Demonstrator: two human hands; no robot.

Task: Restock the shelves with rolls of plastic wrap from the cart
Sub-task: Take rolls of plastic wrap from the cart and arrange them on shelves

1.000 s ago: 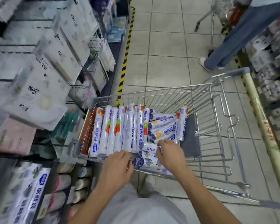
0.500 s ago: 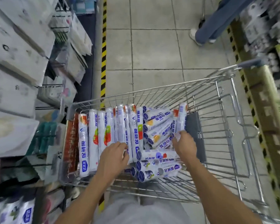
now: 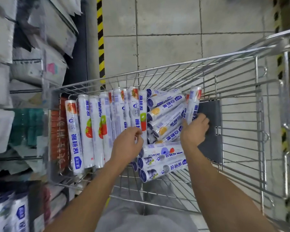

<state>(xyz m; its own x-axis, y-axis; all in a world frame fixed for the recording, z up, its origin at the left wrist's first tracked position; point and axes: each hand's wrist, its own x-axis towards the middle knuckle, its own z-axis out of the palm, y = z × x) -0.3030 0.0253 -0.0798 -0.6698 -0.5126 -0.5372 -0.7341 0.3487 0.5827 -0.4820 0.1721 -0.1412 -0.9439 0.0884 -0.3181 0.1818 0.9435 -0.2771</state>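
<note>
— Where is our right hand (image 3: 193, 129)?

— Down in the cart (image 3: 174, 72). Our fingers are curled round the lower end of the rightmost roll (image 3: 193, 102), which leans tilted against the heap beside it.

— And our left hand (image 3: 127, 144)?

— It lies over the near end of the row of rolls (image 3: 90, 128), fingers bent, tips against the roll with the green label (image 3: 142, 114). We cannot tell whether we grasp that roll or only touch it.

— What lies between our hands?

— A heap of slanted rolls (image 3: 164, 118), their round ends turned toward our left hand. Below it, between our wrists, are three crosswise rolls (image 3: 162, 162), stacked close to the cart's near wall.

— So where is the plastic wrap we are restocking?

— All that we handle is in the cart's left half. The row lies side by side, each roll pointing away from us.

— And further out?

— Just right of our right hand, a grey panel (image 3: 211, 136) lies in the basket. An orange-red sign (image 3: 57, 131) sits at the cart's left end. Left of that stand the shelves (image 3: 25, 91), hung with white packs (image 3: 0, 39), all blurred. Blue and white packs (image 3: 20, 213) show at the lower left, too blurred to read. Beyond the cart we see the tiled floor (image 3: 166, 30), with a yellow-and-black stripe (image 3: 100, 39) along the foot of the shelves.
</note>
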